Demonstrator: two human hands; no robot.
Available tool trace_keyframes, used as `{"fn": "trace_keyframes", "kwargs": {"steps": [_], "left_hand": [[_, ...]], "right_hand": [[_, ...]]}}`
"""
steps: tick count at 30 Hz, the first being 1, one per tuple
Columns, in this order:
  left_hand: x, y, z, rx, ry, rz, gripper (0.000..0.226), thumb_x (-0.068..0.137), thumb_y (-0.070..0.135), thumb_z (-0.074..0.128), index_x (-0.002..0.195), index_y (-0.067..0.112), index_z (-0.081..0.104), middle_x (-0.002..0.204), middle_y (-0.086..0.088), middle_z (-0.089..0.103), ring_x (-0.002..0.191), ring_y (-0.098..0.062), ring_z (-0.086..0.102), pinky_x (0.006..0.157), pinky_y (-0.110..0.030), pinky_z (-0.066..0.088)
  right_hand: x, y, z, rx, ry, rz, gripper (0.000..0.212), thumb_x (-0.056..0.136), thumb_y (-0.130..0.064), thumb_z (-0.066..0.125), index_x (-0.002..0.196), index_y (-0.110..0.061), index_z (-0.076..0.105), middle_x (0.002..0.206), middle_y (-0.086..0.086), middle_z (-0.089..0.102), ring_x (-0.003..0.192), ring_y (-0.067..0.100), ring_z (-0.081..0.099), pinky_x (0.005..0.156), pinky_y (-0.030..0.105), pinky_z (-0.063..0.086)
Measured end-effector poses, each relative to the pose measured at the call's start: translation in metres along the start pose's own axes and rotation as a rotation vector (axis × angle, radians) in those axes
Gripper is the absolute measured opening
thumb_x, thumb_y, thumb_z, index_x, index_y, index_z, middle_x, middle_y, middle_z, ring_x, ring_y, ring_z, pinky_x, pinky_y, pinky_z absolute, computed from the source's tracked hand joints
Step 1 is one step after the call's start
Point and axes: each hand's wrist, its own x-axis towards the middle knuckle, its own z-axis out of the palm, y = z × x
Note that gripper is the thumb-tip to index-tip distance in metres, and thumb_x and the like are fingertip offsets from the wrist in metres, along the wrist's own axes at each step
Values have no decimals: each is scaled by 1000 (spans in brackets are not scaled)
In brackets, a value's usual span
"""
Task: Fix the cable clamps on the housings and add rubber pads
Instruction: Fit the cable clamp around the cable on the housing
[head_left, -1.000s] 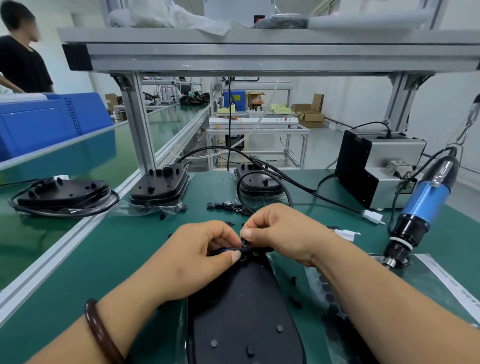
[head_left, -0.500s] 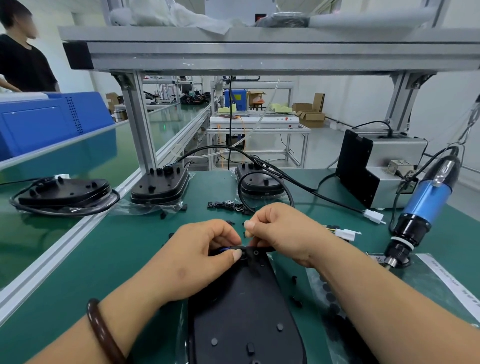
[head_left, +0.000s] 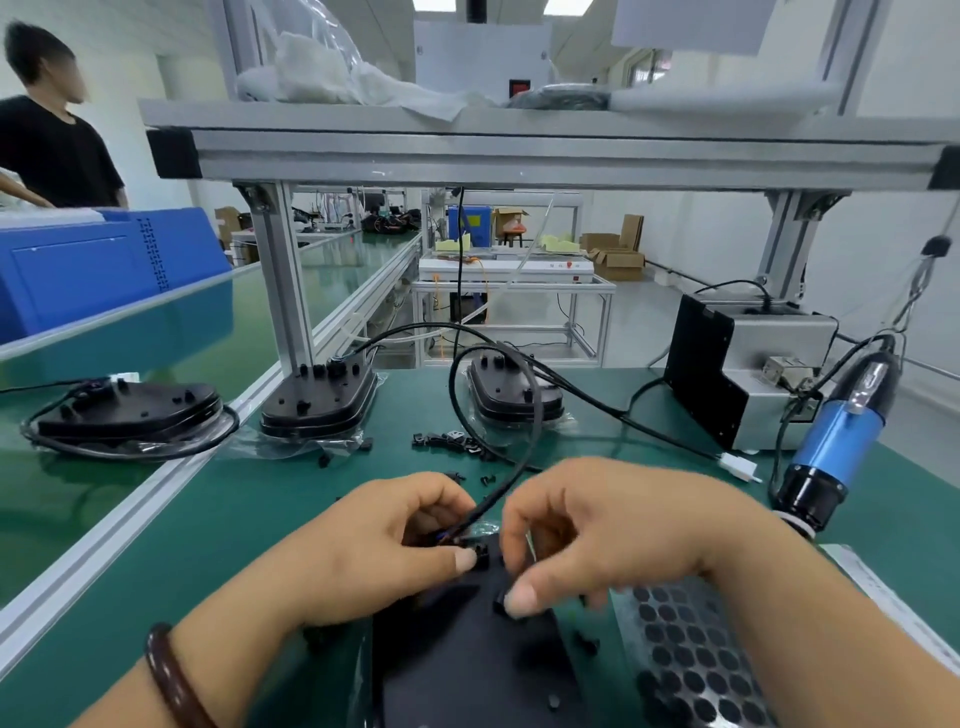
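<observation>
Your left hand (head_left: 395, 540) is curled and pinches the black cable (head_left: 493, 500) right at the far end of the black housing (head_left: 467, 660). The housing lies on the green mat (head_left: 208, 519), just in front of you. A small cable clamp (head_left: 483, 553) sits by your left thumb. Your right hand (head_left: 613, 530) is curled too, with its thumb tip on the housing. It is blurry, so you cannot tell what it holds. The sheet of rubber pads (head_left: 685, 660) lies just beside the housing, on your right.

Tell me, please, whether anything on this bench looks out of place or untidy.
Only the small black clamps: they lie scattered loose on the green mat before the far housing, not in any tray. Nothing looks damaged or spilled.
</observation>
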Motion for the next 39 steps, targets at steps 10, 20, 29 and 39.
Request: {"fn": "trace_keyframes", "kwargs": {"steps": [10, 20, 29, 39], "left_hand": [[1, 16, 0, 178, 28, -11, 24, 87, 51, 56, 110, 47, 62, 106, 32, 64, 101, 13, 57, 87, -6, 43], [48, 70, -20, -777, 387, -112, 28, 84, 31, 62, 106, 13, 62, 82, -2, 61, 58, -9, 57, 57, -25, 53], [4, 62, -38, -625, 313, 152, 27, 86, 42, 54, 92, 21, 71, 64, 6, 50, 55, -7, 49, 58, -22, 51], [-63, 52, -13, -899, 654, -28, 43, 64, 55, 71, 53, 17, 55, 47, 3, 35, 36, -9, 34, 59, -38, 60]], "right_hand": [[-7, 17, -6, -221, 12, 211, 15, 88, -34, 64, 82, -20, 60, 79, 5, 71, 59, 10, 67, 60, 25, 49], [6, 16, 14, -46, 10, 78, 11, 95, -29, 57, 90, -26, 47, 73, -6, 63, 54, 12, 63, 50, 21, 45], [9, 51, -17, -181, 737, 355, 33, 83, -46, 67, 90, -25, 43, 77, -7, 51, 67, 11, 50, 59, 28, 43], [18, 20, -42, -229, 1091, 215, 43, 98, -45, 45, 67, -17, 53, 61, 1, 55, 62, 23, 54, 56, 34, 42]]}}
